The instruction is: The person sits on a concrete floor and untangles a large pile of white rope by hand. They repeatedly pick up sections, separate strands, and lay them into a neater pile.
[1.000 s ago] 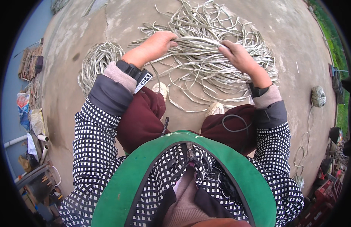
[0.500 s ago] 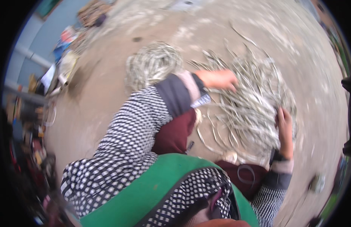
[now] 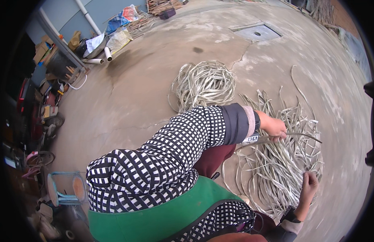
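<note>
Head view: landmark is the big loose heap of pale flat strips (image 3: 275, 165) on the concrete floor (image 3: 134, 105). Left hand (image 3: 274, 128) above the heap's upper part, fingers pinching a darker strand (image 3: 304, 136) that runs out both sides; held raised, likely to keep it apart from the tangle below. Right hand (image 3: 310, 185) at the heap's lower right edge, fingers curled in; cannot tell whether they grip a strip. Rounder coil (image 3: 205, 82) lies up and left of the heap, set apart, perhaps so the strips don't mix
</note>
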{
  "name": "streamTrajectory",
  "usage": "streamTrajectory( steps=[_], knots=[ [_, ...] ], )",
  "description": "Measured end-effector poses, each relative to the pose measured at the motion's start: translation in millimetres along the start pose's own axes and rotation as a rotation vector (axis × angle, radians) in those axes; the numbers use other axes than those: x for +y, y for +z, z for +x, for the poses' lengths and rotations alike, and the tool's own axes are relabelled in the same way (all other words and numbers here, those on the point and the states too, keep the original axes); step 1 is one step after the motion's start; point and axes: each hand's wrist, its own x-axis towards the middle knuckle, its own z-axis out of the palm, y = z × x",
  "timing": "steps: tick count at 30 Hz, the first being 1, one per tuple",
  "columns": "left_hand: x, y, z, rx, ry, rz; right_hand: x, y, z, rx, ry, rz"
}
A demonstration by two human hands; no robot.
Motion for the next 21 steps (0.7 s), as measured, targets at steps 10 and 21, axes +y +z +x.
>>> streamTrajectory(
  steps=[10, 21],
  knots=[
    [16.6, 37.7, 12.5, -0.24, 0.377, 0.632, -54.3, 58.7, -2.3, -0.085, -0.637, -0.778],
    [38.1, 35.5, -1.7, -0.028, 0.285, 0.574, -17.7, 54.4, -4.3, -0.172, -0.15, -0.596]
  ],
)
